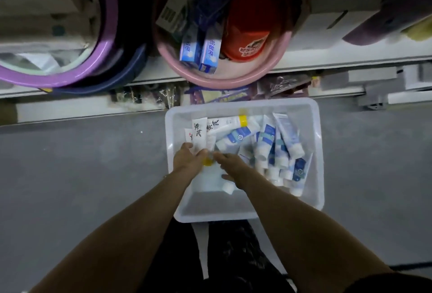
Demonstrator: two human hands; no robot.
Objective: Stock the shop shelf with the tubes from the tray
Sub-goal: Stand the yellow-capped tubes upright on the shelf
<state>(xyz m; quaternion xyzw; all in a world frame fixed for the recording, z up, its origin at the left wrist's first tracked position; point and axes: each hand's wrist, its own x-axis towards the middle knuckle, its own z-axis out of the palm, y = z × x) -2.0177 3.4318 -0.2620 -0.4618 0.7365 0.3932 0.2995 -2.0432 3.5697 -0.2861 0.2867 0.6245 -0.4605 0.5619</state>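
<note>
- Reaching into the translucent white plastic tray (318, 157) on the grey floor (88, 166), the left hand (189, 159) curls its fingers round a white, black-lettered tube (199, 132).
- The right hand (231, 166) lies just beside it; I cannot tell how its fingers stand.

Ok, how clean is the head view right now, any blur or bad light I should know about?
Head view: dim overall; the clear plastic tray and its white tubes are fairly sharp; the left hand and right hand are slightly smeared, grip unclear; the pink plastic basin and white shelf above are motion-blurred; no strong glare.
</note>
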